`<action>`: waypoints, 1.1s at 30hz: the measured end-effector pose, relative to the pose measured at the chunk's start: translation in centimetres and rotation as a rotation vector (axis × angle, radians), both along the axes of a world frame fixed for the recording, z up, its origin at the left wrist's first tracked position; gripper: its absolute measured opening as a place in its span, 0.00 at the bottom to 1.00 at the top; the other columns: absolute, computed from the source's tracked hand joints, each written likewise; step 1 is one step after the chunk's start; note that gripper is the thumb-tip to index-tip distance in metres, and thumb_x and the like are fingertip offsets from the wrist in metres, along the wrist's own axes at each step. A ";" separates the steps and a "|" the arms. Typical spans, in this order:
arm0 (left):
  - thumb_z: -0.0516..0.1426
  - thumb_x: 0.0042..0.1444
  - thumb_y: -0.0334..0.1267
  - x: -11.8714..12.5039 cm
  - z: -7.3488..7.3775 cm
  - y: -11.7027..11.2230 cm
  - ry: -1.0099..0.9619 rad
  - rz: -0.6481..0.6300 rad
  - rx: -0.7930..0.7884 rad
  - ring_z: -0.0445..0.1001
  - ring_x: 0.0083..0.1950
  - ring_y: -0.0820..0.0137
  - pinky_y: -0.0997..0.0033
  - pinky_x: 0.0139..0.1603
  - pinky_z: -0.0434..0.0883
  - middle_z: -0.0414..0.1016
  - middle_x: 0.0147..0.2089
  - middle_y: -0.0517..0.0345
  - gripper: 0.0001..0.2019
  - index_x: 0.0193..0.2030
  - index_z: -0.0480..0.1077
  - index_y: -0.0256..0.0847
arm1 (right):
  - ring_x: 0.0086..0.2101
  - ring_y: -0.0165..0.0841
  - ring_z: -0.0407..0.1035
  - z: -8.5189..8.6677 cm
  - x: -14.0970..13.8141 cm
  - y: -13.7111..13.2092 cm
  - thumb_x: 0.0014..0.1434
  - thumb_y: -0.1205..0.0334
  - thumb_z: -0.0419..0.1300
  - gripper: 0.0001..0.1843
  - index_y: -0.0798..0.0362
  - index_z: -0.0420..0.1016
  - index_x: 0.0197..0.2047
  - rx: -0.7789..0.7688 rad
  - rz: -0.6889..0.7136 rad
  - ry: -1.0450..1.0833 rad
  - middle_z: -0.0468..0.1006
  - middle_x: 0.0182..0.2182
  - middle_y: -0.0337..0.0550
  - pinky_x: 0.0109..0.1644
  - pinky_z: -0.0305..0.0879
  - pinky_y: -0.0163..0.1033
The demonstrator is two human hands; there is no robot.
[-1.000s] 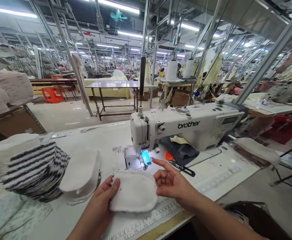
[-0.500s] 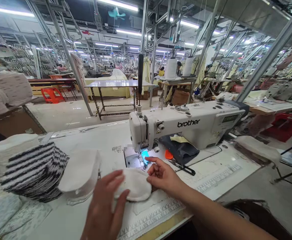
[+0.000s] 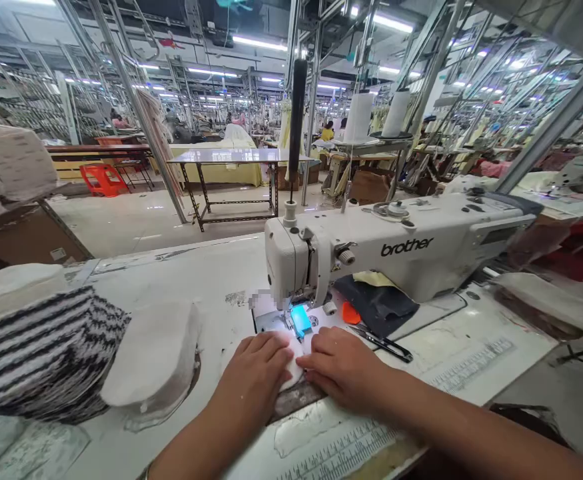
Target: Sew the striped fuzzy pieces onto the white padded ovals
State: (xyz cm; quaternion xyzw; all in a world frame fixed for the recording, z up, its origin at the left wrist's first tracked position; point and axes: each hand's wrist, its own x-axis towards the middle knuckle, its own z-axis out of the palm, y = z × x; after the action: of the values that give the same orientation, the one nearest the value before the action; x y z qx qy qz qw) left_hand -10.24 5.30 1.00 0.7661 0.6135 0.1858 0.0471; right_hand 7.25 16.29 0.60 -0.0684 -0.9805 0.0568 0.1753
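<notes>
A white padded fabric piece [image 3: 295, 375] with a rounded edge lies at the sewing machine's [image 3: 401, 247] needle area, its front end by the lit presser foot and a blue guard [image 3: 300, 321]. My left hand [image 3: 257, 375] grips its left side, fingers bent over the top and thumb hidden. At its right edge, my right hand [image 3: 344, 365] has its fingers curled and pinched on the cloth. Much of the piece is covered by both hands.
Left of my hands lie a stack of white oval pieces [image 3: 148, 357] and a stack of black-and-white striped pieces [image 3: 46, 353]. Thread snips [image 3: 386, 345], an orange piece [image 3: 350, 312] and dark cloth [image 3: 378, 303] lie under the machine arm. A printed ruler [image 3: 351, 450] runs along the front edge.
The white piece has moved forward to the needle area. My left hand has come down onto it, and my right hand has gone from an extended index finger to curled fingers. The view has shifted.
</notes>
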 end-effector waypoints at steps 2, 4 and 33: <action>0.50 0.59 0.28 -0.6 -0.1 0.4 -0.059 -0.034 0.015 0.65 0.55 0.62 0.57 0.52 0.66 0.70 0.52 0.53 0.11 0.46 0.68 0.42 | 0.31 0.35 0.60 0.2 -0.5 0.4 0.60 0.64 0.55 0.07 0.52 0.75 0.39 0.035 0.013 -0.046 0.70 0.29 0.43 0.33 0.52 0.38; 0.49 0.60 0.28 -1.2 -0.3 1.0 -0.093 -0.054 0.031 0.66 0.54 0.64 0.58 0.53 0.65 0.69 0.54 0.54 0.13 0.48 0.68 0.44 | 0.32 0.35 0.61 0.4 -0.9 0.8 0.61 0.63 0.55 0.08 0.52 0.75 0.39 0.058 0.020 -0.082 0.70 0.28 0.42 0.33 0.52 0.38; 0.48 0.61 0.30 -2.6 -1.0 1.9 -0.137 -0.095 -0.009 0.64 0.52 0.62 0.56 0.50 0.65 0.66 0.54 0.55 0.12 0.46 0.68 0.46 | 0.28 0.31 0.64 -0.8 -1.6 2.4 0.67 0.57 0.45 0.17 0.52 0.73 0.37 -0.057 0.040 0.007 0.69 0.26 0.40 0.40 0.59 0.38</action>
State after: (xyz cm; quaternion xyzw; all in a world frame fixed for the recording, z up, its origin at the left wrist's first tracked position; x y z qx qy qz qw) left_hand -12.79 7.19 0.02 0.7797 0.5725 0.2325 0.1010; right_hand 5.66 18.68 -0.25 -0.0533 -0.9790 0.0885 0.1755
